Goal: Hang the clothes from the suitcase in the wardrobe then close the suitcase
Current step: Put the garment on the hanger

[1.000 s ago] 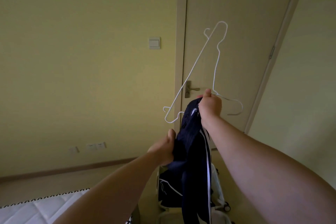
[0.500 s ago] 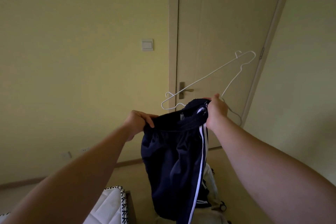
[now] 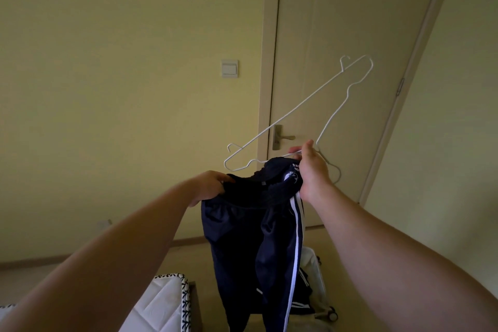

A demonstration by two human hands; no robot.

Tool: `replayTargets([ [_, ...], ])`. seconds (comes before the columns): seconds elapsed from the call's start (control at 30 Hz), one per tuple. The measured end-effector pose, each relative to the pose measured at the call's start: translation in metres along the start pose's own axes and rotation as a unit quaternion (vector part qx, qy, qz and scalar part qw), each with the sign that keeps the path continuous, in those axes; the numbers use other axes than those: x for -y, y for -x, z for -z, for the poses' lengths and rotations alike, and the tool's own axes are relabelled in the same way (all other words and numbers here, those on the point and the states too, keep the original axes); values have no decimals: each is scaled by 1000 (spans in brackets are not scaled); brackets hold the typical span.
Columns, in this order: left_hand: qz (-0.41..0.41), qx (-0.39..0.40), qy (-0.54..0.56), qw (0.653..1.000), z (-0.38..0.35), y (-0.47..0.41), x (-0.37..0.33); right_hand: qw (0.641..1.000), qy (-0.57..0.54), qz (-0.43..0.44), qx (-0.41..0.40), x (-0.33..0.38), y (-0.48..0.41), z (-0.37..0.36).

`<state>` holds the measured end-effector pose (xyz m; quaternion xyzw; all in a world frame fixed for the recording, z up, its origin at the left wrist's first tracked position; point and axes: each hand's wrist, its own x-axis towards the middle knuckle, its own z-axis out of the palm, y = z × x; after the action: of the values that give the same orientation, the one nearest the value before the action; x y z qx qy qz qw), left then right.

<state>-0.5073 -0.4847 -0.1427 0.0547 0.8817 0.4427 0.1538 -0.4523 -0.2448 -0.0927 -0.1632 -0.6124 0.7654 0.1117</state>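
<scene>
Head view: left hand (image 3: 213,186) grips the waistband of the navy trousers (image 3: 242,237), held up mid-scene; right hand (image 3: 312,172) clasps the waistband's right side plus a wire hanger (image 3: 304,102), above the suitcase (image 3: 314,267).

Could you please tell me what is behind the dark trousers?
A pale wheeled suitcase shows past their right edge, with dark striped clothing in it. The trousers cover the rest, so what else it holds cannot be seen.
</scene>
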Motion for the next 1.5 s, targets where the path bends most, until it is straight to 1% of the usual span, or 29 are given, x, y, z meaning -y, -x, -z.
replayTargets([
  [0.1, -2, -32, 27, 999, 7, 4, -3, 998, 41, 22, 29, -3, -2, 1],
  [0.23, 1, -70, 10, 998, 30, 5, -12, 987, 130, 71, 56, -5, -1, 4],
  [0.33, -20, -83, -25, 996, 43, 7, -20, 987, 125, 89, 51, -8, 1, 1],
  [0.43, -51, -61, -97, 992, 46, 16, -32, 995, 77, 57, 0, -13, -1, -2],
  [0.5, -49, -33, -157, 986, 45, 22, -36, 997, 65, 50, -10, -16, -2, -1],
  [0.57, -37, -24, -189, 981, 44, 22, -33, 993, 96, 68, -7, -20, -3, -1],
  [0.63, -37, -32, -186, 981, 43, 21, -29, 981, 160, 105, 4, -22, -1, -3],
  [0.7, -40, -50, -164, 984, 43, 21, -29, 958, 238, 157, 24, -23, -2, -3],
  [0.73, -42, -60, -149, 986, 43, 21, -31, 938, 289, 186, 39, -24, -2, -4],
  [0.8, -52, -77, -123, 988, 43, 21, -35, 880, 400, 244, 77, -26, -2, -6],
  [0.83, -58, -84, -113, 988, 43, 21, -38, 847, 454, 260, 92, -29, -3, -7],
  [0.93, -63, -101, -75, 990, 47, 19, -44, 752, 602, 246, 109, -33, -3, -12],
  [0.97, -62, -104, -61, 991, 49, 18, -46, 732, 629, 232, 117, -33, -4, -11],
  [1.0, -62, -104, -50, 991, 51, 18, -47, 725, 639, 220, 132, -34, -5, -10],
  [1.1, -62, -78, -47, 994, 58, 21, -48, 731, 630, 197, 172, -34, -7, -6],
  [1.17, -62, -54, -49, 995, 63, 25, -47, 747, 617, 180, 166, -30, -6, -4],
  [1.2, -59, -59, -40, 996, 66, 24, -45, 752, 615, 176, 161, -29, -6, -2],
  [1.23, -49, -75, -23, 996, 71, 22, -40, 747, 622, 175, 156, -27, -7, 1],
  [1.3, -24, -99, 7, 995, 80, 18, -30, 714, 660, 178, 154, -25, -10, 8],
  [1.4, -9, -126, 6, 992, 82, 14, -26, 648, 727, 191, 127, -27, -11, 8],
  [1.5, -8, -169, -22, 985, 75, 19, -35, 619, 760, 192, 47, -22, -8, -3],
])
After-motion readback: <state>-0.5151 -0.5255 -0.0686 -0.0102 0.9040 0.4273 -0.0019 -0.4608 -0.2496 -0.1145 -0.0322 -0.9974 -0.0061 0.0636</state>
